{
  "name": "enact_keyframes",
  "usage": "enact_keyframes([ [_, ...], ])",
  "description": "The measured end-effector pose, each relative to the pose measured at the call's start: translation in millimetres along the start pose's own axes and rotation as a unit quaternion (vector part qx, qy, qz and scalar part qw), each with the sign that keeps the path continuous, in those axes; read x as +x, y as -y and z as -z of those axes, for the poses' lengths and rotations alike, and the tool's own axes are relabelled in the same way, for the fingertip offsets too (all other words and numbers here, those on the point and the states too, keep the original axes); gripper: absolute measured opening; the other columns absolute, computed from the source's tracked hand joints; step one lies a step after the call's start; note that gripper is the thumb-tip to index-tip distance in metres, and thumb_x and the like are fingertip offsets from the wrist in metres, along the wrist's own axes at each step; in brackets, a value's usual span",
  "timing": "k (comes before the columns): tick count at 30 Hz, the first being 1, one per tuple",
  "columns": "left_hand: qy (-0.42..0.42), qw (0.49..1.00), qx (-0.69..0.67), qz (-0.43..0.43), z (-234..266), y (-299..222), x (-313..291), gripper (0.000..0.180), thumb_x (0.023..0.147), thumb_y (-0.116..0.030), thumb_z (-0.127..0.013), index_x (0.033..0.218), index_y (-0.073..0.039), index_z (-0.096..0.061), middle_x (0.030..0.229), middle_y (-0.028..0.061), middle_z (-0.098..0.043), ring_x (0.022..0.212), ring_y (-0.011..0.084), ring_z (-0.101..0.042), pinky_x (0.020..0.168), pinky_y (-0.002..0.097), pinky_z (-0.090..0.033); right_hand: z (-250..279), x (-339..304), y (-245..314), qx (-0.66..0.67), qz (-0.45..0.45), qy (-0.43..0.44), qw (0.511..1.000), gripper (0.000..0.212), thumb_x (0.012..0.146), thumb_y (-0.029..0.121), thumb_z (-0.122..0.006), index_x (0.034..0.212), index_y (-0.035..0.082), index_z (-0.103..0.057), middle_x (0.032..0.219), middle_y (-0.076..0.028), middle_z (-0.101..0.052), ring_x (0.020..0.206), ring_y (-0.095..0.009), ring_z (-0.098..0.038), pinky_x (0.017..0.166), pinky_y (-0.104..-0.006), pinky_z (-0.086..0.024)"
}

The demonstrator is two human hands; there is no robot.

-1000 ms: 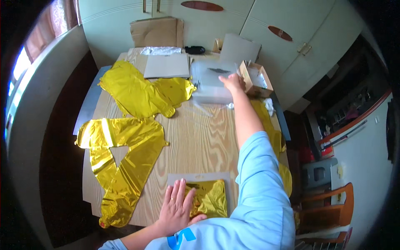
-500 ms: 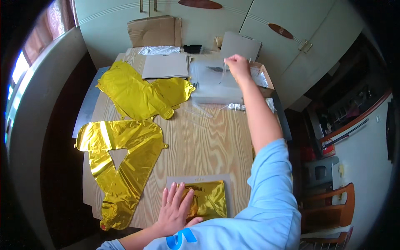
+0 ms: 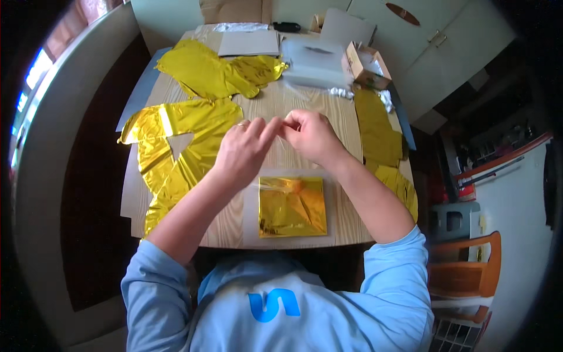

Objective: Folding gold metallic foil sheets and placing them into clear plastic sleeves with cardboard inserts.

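And there's bright daylight at the window (image 3: pixel 38 71), far left, with a pink curtain (image 3: pixel 75 24) hanging beside it! Pale green cabinets (image 3: pixel 423 73) stand behind the wood-grained desk (image 3: pixel 329 107); over on the right, a brown wooden chair (image 3: pixel 460 277), grey stool (image 3: pixel 441 215) and white wall (image 3: pixel 522 202).

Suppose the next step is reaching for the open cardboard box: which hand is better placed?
Probably the right hand: it is nearer the box, which stands at the far right of the table. The left hand is farther from it, to the right hand's left.
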State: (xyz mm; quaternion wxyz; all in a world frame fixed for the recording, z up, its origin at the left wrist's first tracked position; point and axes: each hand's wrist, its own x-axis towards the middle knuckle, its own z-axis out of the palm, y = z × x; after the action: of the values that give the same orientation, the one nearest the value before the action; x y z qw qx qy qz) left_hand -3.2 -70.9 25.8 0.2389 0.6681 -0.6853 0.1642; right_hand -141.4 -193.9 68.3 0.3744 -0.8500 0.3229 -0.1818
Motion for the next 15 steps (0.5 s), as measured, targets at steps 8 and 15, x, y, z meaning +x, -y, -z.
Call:
enact_keyframes([
  [8,-0.072,0.986,-0.095,0.116,-6,38,-14,0.043,0.080,0.001,-0.056,0.121,-0.009,-0.061,0.098,0.0178,-0.063,0.087,0.0387,-0.064,0.078,0.0470,-0.054,-14,-113,-47,-0.162,0.092,-0.173,0.967,0.016,0.090,0.013,-0.067,0.099,0.001,-0.071,0.103,-0.018,-0.071,0.093,-0.034,-0.069,0.084,-0.0394,-0.055],
  [15,-0.003,0.990,-0.126,0.061,1,18,-14,0.036,0.083,-0.001,-0.056,0.117,-0.009,-0.063,0.098,0.0159,-0.064,0.086,0.0376,-0.066,0.075,0.0460,-0.054,-56,-157,-79,-0.236,0.152,-0.016,0.960,0.045,0.095,0.028,-0.061,0.134,0.006,-0.057,0.145,-0.017,-0.051,0.139,-0.039,-0.042,0.116,-0.0556,-0.029],
])
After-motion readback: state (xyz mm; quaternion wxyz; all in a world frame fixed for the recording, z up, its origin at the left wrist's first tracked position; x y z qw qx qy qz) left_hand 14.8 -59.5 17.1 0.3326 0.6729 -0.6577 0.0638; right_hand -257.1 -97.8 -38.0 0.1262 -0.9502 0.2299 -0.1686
